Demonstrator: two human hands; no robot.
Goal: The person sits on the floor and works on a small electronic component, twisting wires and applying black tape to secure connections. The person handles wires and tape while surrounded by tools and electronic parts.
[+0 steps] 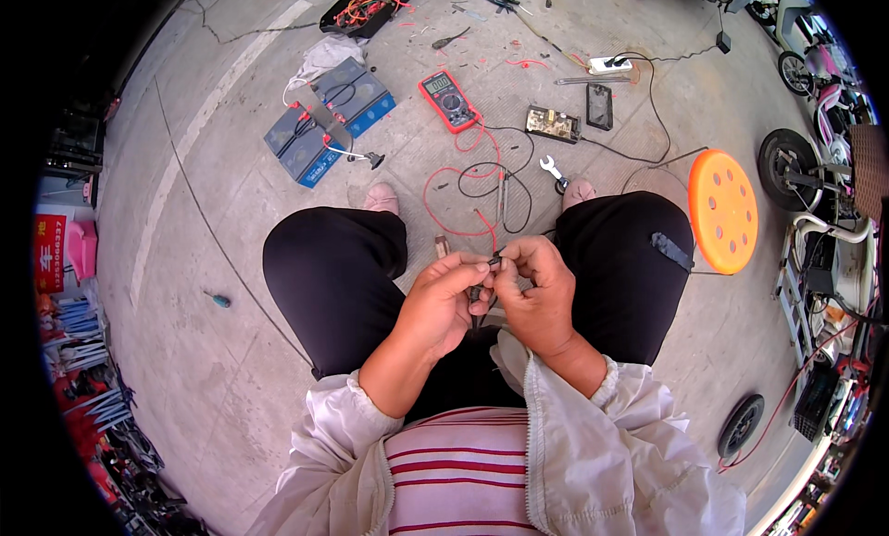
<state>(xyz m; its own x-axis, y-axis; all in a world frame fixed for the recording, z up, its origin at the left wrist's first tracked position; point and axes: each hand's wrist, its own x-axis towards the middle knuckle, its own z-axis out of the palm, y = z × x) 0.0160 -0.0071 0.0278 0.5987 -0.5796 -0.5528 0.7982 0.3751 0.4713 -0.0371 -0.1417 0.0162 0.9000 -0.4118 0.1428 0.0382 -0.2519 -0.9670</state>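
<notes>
My left hand [443, 300] and my right hand [537, 293] meet in front of my lap, both with fingers pinched. Between their fingertips is a small black cable connector [494, 260], largely covered by the fingers. A dark cable [476, 295] runs below it, between the hands. Just beyond them, a red test lead [489, 223] and a black test lead [530, 189] lie looped on the floor. They run from a red multimeter [449, 101] with its display lit. An opened circuit board box [553, 122] sits to the right of the meter, with a black case half [599, 106] beside it.
Blue batteries [319, 129] wired together stand ahead on the left. A wrench [554, 172] lies near my right foot. An orange stool [722, 210] is at my right. Farther off are a white power strip [609, 66], a black tray of wires [370, 8] and wheels [787, 170].
</notes>
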